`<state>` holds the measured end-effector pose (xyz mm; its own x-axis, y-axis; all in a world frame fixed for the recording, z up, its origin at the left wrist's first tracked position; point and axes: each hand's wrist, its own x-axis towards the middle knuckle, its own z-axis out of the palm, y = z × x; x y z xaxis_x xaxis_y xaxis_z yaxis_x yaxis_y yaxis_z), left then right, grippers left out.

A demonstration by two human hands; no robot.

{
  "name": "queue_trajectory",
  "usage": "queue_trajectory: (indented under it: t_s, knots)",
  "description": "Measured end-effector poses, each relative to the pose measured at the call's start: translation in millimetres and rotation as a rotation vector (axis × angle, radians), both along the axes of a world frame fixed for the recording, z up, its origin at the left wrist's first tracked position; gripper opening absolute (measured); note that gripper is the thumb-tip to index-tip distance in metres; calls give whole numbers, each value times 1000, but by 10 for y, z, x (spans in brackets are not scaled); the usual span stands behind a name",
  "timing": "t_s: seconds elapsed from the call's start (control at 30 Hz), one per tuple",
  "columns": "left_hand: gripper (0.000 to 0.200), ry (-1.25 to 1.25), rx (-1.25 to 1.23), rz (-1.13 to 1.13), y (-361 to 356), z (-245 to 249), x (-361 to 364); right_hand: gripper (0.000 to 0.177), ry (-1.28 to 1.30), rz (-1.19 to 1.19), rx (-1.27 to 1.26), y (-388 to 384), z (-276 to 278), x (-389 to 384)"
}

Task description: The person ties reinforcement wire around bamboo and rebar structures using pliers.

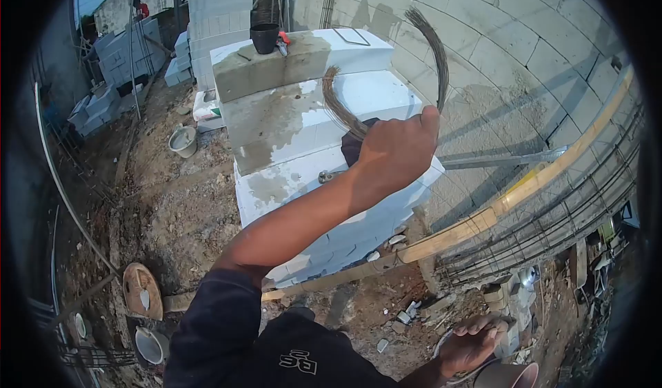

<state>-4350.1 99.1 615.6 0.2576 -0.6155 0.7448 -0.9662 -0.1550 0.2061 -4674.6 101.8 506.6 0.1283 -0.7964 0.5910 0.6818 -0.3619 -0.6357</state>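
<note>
My left hand (401, 147) is raised over white block steps (324, 129), closed in a fist around a bundle of thin tie wire (436, 50). Both ends of the bundle stick up out of the fist and curve to the left, with the strands fanned at the tips. Behind the wrist a dark object (350, 148) is partly covered. Low at the right, my right hand (474, 346) hangs palm up, its fingers loosely bent and nothing visible in it. Beneath it is a bucket (509, 375), cut off by the frame edge.
A black bucket (265, 38), a red-handled tool (283, 42) and a bent metal bar (352, 37) sit on the top step. A block wall (496, 50) rises behind. A wooden plank (448, 235) and rebar mesh (538, 236) curve along the right. Another person (141, 7) is far back.
</note>
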Motion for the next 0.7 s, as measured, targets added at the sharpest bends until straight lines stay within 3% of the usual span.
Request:
queue_trajectory:
  t_s: [0.13,0.17,0.2,0.33,0.4,0.5,0.57,0.63,0.7]
  knots:
    - [11,-66,91,182,-346,-98,359,18,-132,27,133,54,-56,-205]
    - [11,-80,92,166,-403,-162,370,19,-190,74,190,32,-101,-334]
    - [13,-95,142,102,-441,-220,364,22,-197,-116,281,45,-92,-432]
    - [21,-145,415,3,-378,-608,197,22,-216,-51,413,131,-94,-990]
    - [28,-138,503,-34,-295,-914,190,22,-431,-226,435,167,-256,-1263]
    - [34,-166,583,-8,37,-1299,311,22,-426,-316,295,256,-643,-1723]
    - [38,-205,629,-17,282,-1447,337,15,-462,-302,330,371,-765,-1916]
    - [48,-265,468,-86,446,-1708,446,18,-350,-473,349,438,-734,-1937]
    - [57,-231,461,-102,551,-1710,446,21,-237,-669,384,541,-670,-1899]
